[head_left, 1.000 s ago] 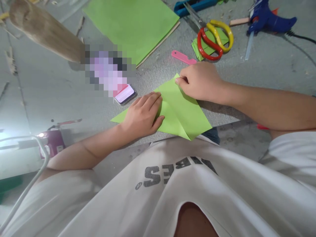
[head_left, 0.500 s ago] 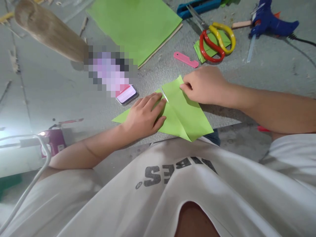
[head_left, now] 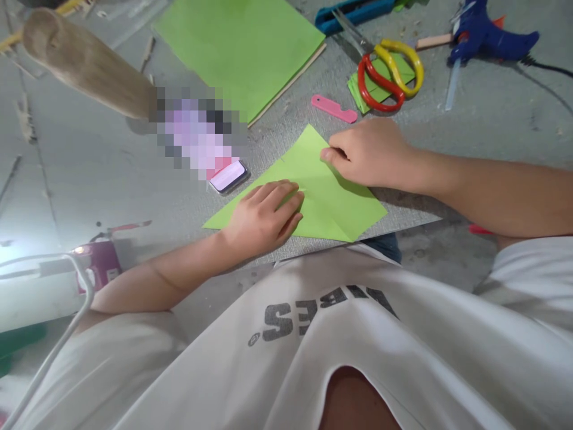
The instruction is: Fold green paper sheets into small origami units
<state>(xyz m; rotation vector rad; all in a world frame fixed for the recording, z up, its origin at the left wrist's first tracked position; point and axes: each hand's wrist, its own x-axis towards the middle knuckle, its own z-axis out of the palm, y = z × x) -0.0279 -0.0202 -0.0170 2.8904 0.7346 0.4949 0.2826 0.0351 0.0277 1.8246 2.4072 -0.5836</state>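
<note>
A green sheet of paper [head_left: 331, 191] lies on the grey table near its front edge, with faint creases in it. My left hand [head_left: 267, 216] rests on the left half of the sheet, palm down with its fingers stretched out. At the sheet's upper right edge, my right hand [head_left: 369, 150] is closed, with thumb and curled fingers pinching the paper. Just beyond my right hand lies a pink plastic piece [head_left: 333, 108].
A larger green sheet [head_left: 250, 54], a phone [head_left: 228, 177] and a wooden cylinder [head_left: 89, 65] lie behind. Red-and-yellow scissors [head_left: 380, 89] rest on small green pieces [head_left: 405, 70]. A blue glue gun [head_left: 487, 36] and a blue cutter [head_left: 358, 15] are at the back right.
The gap between the sheet's two parts at the top has closed, and its raised lower fold lies flatter. My right hand has shifted slightly left; my left hand has moved slightly down.
</note>
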